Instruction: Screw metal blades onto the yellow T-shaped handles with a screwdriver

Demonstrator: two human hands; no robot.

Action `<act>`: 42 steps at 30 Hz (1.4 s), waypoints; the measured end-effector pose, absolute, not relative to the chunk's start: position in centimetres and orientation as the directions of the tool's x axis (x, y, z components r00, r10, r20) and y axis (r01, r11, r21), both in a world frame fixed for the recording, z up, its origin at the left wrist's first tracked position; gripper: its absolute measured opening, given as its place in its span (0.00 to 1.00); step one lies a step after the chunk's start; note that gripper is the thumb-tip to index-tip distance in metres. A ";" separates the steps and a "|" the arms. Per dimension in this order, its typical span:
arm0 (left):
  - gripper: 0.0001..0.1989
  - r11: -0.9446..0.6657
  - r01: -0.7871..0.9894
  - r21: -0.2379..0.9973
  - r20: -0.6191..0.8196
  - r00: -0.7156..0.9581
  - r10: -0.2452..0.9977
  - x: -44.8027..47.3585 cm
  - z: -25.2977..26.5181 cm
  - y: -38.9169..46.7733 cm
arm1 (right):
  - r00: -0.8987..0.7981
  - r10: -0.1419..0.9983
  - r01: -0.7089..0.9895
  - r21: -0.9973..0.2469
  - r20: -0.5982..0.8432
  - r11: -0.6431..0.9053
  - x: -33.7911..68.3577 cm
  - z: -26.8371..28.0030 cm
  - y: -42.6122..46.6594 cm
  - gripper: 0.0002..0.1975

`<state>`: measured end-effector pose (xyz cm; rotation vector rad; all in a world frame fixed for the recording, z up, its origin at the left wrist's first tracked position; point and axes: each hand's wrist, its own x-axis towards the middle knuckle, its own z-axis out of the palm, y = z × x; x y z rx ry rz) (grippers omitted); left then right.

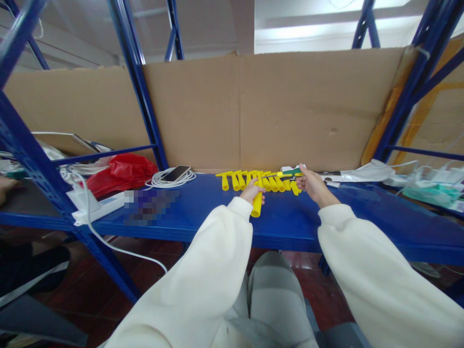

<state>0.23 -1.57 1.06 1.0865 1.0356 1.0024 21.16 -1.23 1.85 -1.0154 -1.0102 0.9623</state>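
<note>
My left hand (pixel 253 192) is closed around a yellow hollow plastic tube piece (pixel 256 207), its open round end facing me. In my right hand (pixel 306 181) is a screwdriver (pixel 296 172) with a green and yellow handle, its thin shaft pointing left toward the piece in my left hand. Whether the tip touches that piece, I cannot tell. Behind both hands, a row of similar yellow plastic pieces (pixel 225 182) lies on the blue table (pixel 290 227). Small yellow bits (pixel 295 188) lie by my right hand.
Left on the table are a phone (pixel 176 173) on a coiled white cable (pixel 159 180), a red plastic bag (pixel 123 171) and a white power strip (pixel 105 207). Cardboard (pixel 275 106) and blue posts (pixel 139 82) enclose the back. White plastic bags (pixel 368 172) lie right. Another person's hand shows far left.
</note>
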 end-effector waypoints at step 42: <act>0.44 0.165 -0.082 0.983 -0.147 0.194 0.970 0.3 1.3 -1.9 | 0.240 0.945 -0.077 -0.966 0.221 0.246 21.2 1.6 -1.1 0.23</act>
